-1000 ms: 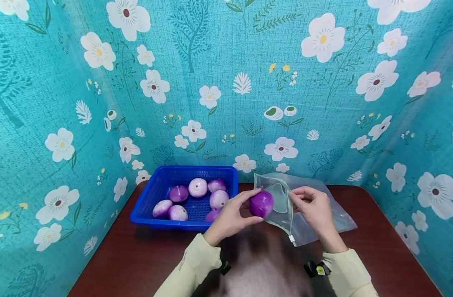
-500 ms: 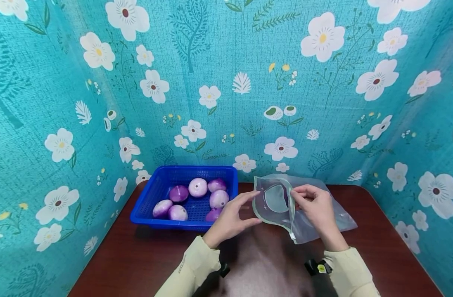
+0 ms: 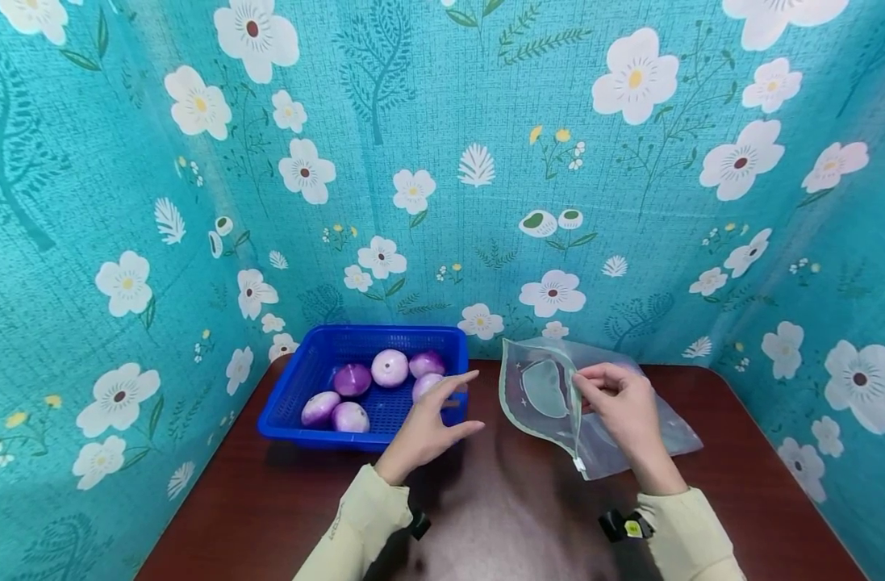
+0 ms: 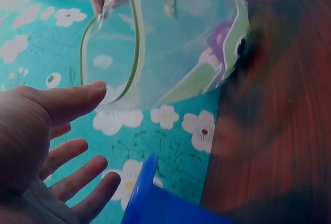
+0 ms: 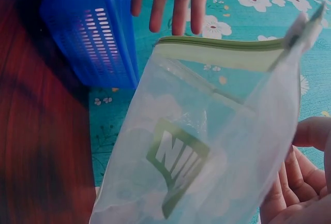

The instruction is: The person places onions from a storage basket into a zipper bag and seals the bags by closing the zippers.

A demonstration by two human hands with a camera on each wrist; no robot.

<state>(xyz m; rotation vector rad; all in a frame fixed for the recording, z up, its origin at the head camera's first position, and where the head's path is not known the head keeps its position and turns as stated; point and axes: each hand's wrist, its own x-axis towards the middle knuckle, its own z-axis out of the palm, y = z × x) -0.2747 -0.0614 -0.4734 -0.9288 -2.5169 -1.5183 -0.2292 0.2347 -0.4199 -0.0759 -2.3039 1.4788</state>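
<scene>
My right hand point(image 3: 619, 411) pinches the mouth edge of a clear zip bag point(image 3: 551, 395) with a green seal and a white slider. The bag lies on its side, its mouth spread toward the left. Through its wall, in the left wrist view, a purple onion point(image 4: 221, 42) shows near the far end. My left hand point(image 3: 427, 424) holds nothing; its fingers and thumb are spread apart at the right rim of a blue basket point(image 3: 282, 403). Several purple and pale onions point(image 3: 352, 379) lie in that basket, some covered by the left hand in the head view.
The basket and bag stand side by side at the back of a dark red wooden table point(image 3: 500, 516). A teal flowered cloth point(image 3: 442, 242) rises behind them and along both sides.
A purple onion in my left hand at the bag's mouth was let go into the bag. The left hand then moved left, to the basket's rim. The right hand kept its hold.
</scene>
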